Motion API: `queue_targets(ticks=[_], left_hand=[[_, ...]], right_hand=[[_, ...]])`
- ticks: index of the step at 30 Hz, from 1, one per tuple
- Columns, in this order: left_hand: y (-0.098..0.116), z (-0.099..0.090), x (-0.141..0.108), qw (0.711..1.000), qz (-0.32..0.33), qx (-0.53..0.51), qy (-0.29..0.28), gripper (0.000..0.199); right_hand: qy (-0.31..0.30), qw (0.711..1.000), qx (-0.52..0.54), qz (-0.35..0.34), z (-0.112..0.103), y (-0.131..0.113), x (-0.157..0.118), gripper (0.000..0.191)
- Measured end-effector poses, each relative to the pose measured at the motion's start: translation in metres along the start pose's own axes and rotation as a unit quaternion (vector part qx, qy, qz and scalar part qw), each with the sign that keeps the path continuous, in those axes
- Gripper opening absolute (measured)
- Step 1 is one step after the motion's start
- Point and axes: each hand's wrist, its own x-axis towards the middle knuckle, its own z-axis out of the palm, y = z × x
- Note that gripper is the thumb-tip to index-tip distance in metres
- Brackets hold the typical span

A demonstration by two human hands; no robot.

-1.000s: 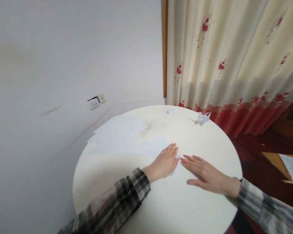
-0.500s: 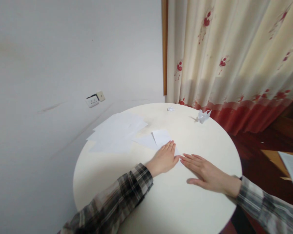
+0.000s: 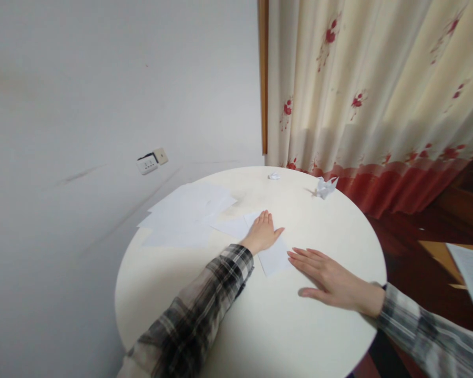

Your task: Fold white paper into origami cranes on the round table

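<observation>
A folded sheet of white paper (image 3: pixel 275 258) lies on the round white table (image 3: pixel 299 336). My left hand (image 3: pixel 262 232) rests flat on its upper part, fingers stretched away from me and thumb out to the right. Part of the paper is hidden under that hand. Beside the paper's right edge, my right hand (image 3: pixel 327 275) lies palm down with its fingers straight, the tips at or close to the edge. Neither hand grasps anything. Another piece of white paper (image 3: pixel 230 227) shows to the left of my left hand.
Several loose white sheets (image 3: pixel 185 215) spread over the table's left side. Toward the far edge are a small crumpled paper (image 3: pixel 274 176) and a folded paper figure (image 3: pixel 325 187). A wall with a socket (image 3: pixel 147 164) stands behind, a flowered curtain (image 3: pixel 355 79) at the right.
My left hand has slid away from me and slightly left over the paper, uncovering its near part. My right hand has stayed almost in place.
</observation>
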Motion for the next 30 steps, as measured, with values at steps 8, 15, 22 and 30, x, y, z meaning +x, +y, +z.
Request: queue_targets(ticks=[8, 15, 22, 30], left_hand=[[-0.008, -0.001, 0.009, 1.000, -0.020, -0.003, 0.008, 0.069], [-0.009, 0.002, 0.008, 1.000, -0.023, 0.002, 0.020, 0.069], [-0.011, 0.006, 0.009, 0.999, -0.013, 0.008, 0.046, 0.066], [-0.014, 0.009, 0.012, 0.998, -0.002, 0.021, 0.056, 0.052]], right_hand=[[0.000, 1.000, -0.017, 0.001, -0.001, -0.007, 0.000, 0.067], [0.042, 0.999, -0.024, -0.002, 0.000, -0.006, 0.009, 0.060], [0.039, 0.999, -0.021, 0.029, 0.000, 0.003, 0.042, 0.060], [0.014, 0.997, -0.032, 0.073, 0.006, 0.025, 0.076, 0.070]])
